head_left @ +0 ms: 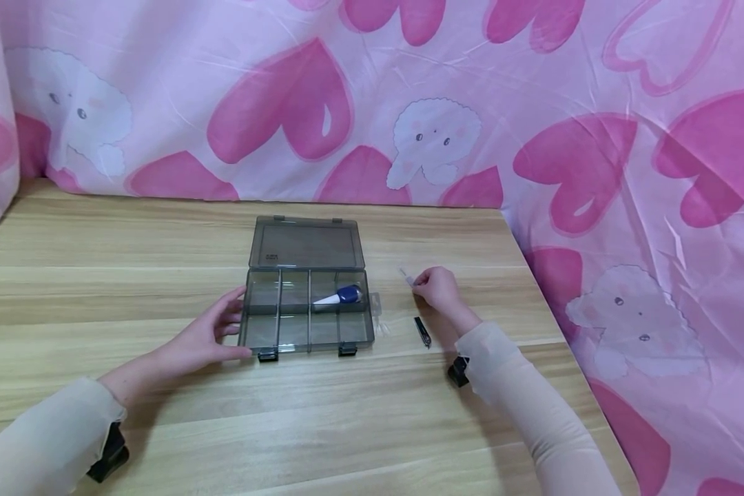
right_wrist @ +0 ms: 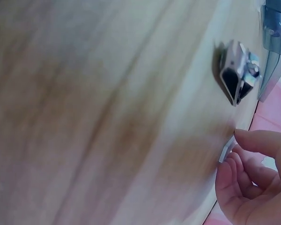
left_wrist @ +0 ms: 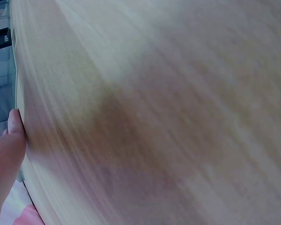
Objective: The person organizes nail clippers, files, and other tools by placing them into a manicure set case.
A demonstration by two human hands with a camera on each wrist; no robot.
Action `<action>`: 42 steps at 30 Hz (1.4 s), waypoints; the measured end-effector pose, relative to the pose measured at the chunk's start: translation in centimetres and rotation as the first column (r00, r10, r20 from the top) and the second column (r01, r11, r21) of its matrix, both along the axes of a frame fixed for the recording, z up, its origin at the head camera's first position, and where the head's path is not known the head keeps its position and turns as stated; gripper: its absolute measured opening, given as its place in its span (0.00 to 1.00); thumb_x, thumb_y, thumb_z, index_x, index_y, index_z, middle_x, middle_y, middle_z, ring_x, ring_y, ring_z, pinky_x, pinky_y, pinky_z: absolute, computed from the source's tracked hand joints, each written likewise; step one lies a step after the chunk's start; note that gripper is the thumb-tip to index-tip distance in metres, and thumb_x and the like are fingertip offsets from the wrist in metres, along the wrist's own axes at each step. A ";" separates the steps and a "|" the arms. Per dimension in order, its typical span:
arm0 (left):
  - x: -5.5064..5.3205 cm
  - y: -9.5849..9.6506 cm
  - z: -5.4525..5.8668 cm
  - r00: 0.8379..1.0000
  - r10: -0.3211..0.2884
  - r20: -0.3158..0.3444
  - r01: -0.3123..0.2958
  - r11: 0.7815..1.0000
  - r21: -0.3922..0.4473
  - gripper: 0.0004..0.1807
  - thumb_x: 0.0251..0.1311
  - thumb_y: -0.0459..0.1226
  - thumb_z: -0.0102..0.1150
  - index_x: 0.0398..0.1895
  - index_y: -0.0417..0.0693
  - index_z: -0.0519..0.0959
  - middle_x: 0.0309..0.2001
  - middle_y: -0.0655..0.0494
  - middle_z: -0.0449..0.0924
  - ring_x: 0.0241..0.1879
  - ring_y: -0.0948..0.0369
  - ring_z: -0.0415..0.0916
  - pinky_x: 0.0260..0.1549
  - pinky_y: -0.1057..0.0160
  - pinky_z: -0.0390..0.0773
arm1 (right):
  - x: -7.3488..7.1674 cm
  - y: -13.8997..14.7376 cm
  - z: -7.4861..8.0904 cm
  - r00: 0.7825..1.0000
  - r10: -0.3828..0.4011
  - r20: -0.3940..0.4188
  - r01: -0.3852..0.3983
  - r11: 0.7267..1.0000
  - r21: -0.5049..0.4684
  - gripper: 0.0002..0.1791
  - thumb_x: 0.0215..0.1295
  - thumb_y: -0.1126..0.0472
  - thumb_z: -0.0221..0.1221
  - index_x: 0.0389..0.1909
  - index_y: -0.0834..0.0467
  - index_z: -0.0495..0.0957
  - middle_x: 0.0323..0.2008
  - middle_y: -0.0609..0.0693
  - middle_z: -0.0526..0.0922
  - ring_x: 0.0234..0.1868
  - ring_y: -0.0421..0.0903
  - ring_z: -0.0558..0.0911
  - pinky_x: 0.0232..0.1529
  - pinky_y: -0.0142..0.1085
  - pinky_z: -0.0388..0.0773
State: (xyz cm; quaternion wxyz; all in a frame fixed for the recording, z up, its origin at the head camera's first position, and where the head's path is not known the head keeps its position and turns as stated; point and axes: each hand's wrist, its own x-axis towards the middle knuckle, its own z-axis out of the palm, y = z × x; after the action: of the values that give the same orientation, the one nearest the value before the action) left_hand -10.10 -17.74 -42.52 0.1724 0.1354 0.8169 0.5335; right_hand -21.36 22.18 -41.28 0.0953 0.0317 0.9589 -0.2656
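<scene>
A smoky see-through organizer box (head_left: pixel 310 329) lies with its lid (head_left: pixel 306 244) swung back. Inside, toward the right, rests a short brush (head_left: pixel 347 295) with a white and blue handle. My left hand (head_left: pixel 213 331) is at the box's left side, thumb by the front corner and fingers along the edge. To the right of the box, my right hand (head_left: pixel 437 289) pinches a small, slender, clear-and-whitish piece (right_wrist: pixel 227 150) between thumb and fingers, low over the table. Its exact kind I cannot tell. Nearer me lies a black nail clipper (head_left: pixel 423 332), its metal end showing in the right wrist view.
Small clear plastic bits (head_left: pixel 381 326) lie against the box's right side. The wood-grain table (head_left: pixel 322 427) ends at a pink heart-patterned cloth (head_left: pixel 372 96) behind and to the right. Two black latches (head_left: pixel 268 355) stick out at the box's front.
</scene>
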 end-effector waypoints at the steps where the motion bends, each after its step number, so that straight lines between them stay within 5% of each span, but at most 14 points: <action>1: 0.0 0.0 0.0 1.000 0.000 -0.001 0.000 1.000 0.000 0.59 0.46 0.37 0.70 0.73 0.41 0.37 0.66 0.29 0.54 0.60 0.38 0.63 0.59 0.45 0.68 | 0.0 0.0 0.0 1.000 -0.001 0.000 0.001 1.000 0.002 0.07 0.56 0.67 0.62 0.34 0.66 0.83 0.32 0.57 0.84 0.31 0.44 0.77 0.29 0.27 0.74; 21: -0.1 0.1 0.0 1.000 0.000 0.002 0.000 1.000 0.000 0.59 0.46 0.37 0.70 0.74 0.42 0.37 0.66 0.29 0.54 0.60 0.39 0.63 0.59 0.45 0.67 | -0.2 1.0 0.8 0.995 -0.045 0.085 0.054 0.993 -0.104 0.12 0.56 0.65 0.61 0.40 0.66 0.79 0.36 0.58 0.82 0.30 0.43 0.77 0.29 0.27 0.76; 32: 0.0 0.1 0.0 1.000 -0.001 -0.004 0.001 1.000 0.000 0.59 0.46 0.37 0.70 0.73 0.41 0.37 0.66 0.29 0.54 0.60 0.38 0.62 0.59 0.45 0.67 | -0.2 2.0 1.1 1.000 0.021 -0.001 -0.021 0.964 -0.267 0.14 0.59 0.66 0.58 0.46 0.64 0.80 0.43 0.62 0.82 0.38 0.44 0.78 0.37 0.27 0.77; 42: 0.0 0.0 -0.1 1.000 -0.001 -0.016 0.001 1.000 -0.008 0.59 0.46 0.37 0.70 0.73 0.40 0.37 0.66 0.28 0.54 0.60 0.38 0.62 0.59 0.45 0.67 | 0.1 2.4 1.8 0.991 0.088 -0.104 -0.123 0.903 -0.412 0.13 0.57 0.67 0.60 0.44 0.63 0.82 0.40 0.59 0.84 0.37 0.40 0.78 0.38 0.27 0.78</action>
State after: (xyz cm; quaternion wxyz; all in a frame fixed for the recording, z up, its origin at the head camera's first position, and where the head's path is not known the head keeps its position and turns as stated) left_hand -10.12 -17.74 -42.66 0.1667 0.1393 0.8203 0.5291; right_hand -21.27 24.58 -39.51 0.0740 -0.0523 0.8833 -0.4599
